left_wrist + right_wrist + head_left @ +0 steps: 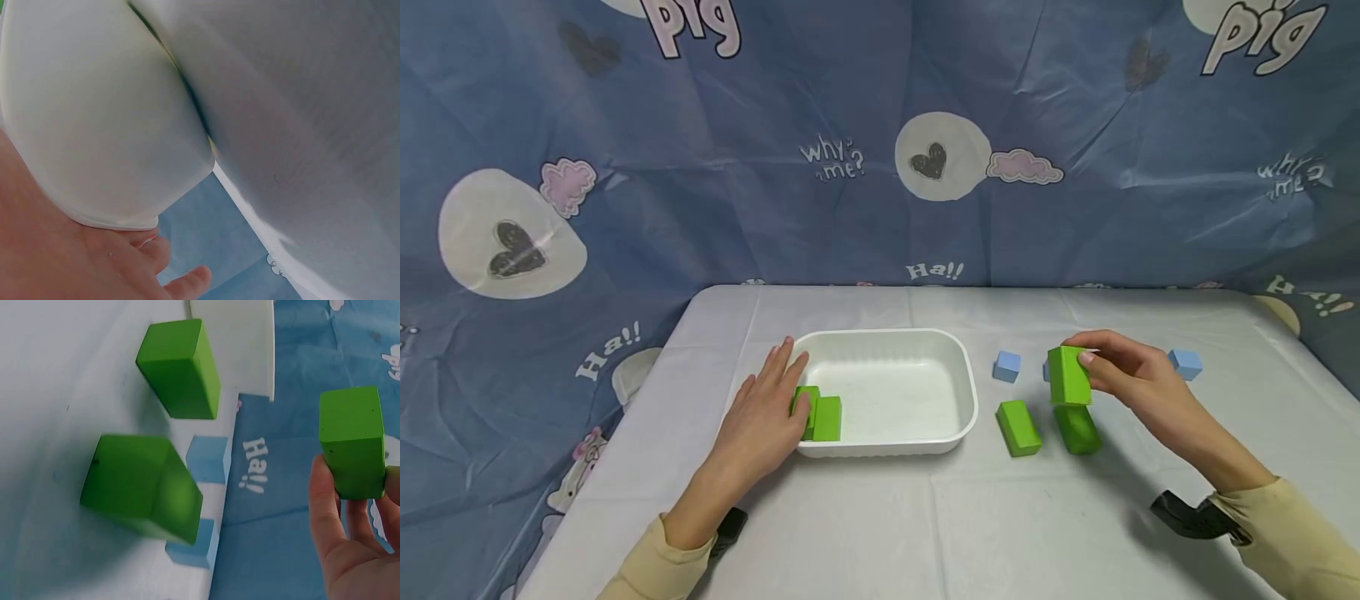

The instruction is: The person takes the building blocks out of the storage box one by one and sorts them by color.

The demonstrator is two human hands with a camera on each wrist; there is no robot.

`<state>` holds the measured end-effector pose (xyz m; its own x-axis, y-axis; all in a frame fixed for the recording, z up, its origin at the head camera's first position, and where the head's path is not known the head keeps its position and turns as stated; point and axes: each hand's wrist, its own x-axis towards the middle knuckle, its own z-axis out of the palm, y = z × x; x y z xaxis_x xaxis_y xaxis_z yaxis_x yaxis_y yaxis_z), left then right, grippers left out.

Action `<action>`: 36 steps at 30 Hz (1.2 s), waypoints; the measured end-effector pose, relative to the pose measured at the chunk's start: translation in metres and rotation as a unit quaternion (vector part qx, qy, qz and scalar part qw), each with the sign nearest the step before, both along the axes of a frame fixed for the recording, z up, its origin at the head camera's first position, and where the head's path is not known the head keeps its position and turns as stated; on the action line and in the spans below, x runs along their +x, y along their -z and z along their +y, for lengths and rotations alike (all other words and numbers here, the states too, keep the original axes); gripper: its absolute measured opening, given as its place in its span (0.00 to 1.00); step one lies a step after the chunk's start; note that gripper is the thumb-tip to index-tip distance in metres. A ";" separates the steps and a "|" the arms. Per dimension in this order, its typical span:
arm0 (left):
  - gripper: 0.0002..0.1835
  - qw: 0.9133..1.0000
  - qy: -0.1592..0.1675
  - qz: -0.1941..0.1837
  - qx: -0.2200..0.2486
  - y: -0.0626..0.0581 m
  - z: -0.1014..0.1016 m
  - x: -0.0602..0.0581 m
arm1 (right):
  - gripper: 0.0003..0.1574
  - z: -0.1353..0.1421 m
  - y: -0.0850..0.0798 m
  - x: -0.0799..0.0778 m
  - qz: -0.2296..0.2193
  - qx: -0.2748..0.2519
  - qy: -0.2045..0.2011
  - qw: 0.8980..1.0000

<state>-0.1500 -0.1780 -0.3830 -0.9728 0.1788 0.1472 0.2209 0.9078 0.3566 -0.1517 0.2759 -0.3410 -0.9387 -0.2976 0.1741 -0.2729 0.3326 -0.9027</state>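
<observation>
My right hand [1131, 375] pinches a green block [1068, 377] between thumb and fingers, held up above the table. In the right wrist view the same green block [352, 440] sits upright in the fingertips. Below it on the table lies another green block [1077, 430], with a further green block [1018, 428] to its left. My left hand [763, 417] lies along the left side of a white tray [891, 446], its fingers fairly straight and touching the rim. Inside the tray, by the left thumb, are green blocks [827, 418], partly covered by that hand.
A small blue block [1007, 367] lies right of the tray. Another blue block [1185, 364] is beyond the right hand, and a third [1047, 371] is mostly hidden behind the held block. The white-covered table [880, 533] meets a blue printed cloth [820, 225] at its back.
</observation>
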 end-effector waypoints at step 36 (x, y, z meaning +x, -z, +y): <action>0.31 1.000 0.001 0.003 -0.004 0.000 0.000 -0.001 | 0.16 0.078 0.039 0.009 0.000 0.159 0.043 0.986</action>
